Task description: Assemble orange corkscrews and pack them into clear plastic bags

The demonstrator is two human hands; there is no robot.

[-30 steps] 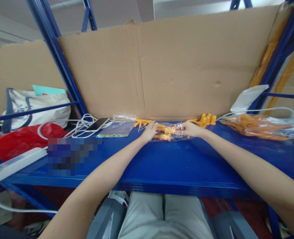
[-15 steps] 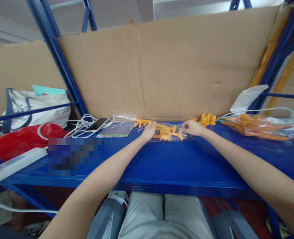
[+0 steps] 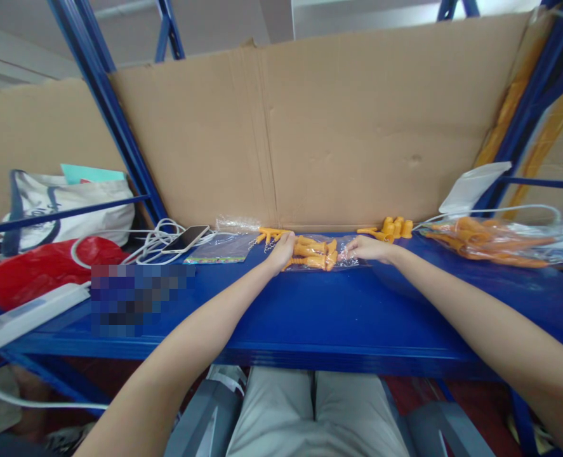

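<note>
A clear plastic bag with orange plastic parts inside lies flat on the blue shelf, between my hands. My left hand is closed on the bag's left end, its fingertips partly hidden. At the right end, my right hand pinches the clear film with its fingers together. Just beyond my left hand are loose orange parts and small metal chains. Behind my right hand stand several orange boot-like pieces, next to a thin orange piece.
Left of the hands lie a flat clear packet, a phone and coiled white cable. A large bag of orange parts is at the right. Cardboard walls the back of the blue shelf.
My right hand has shifted slightly left, its fingers now reaching to the bag's end. The orange parts inside have moved a little left. My left hand has edged slightly left.
</note>
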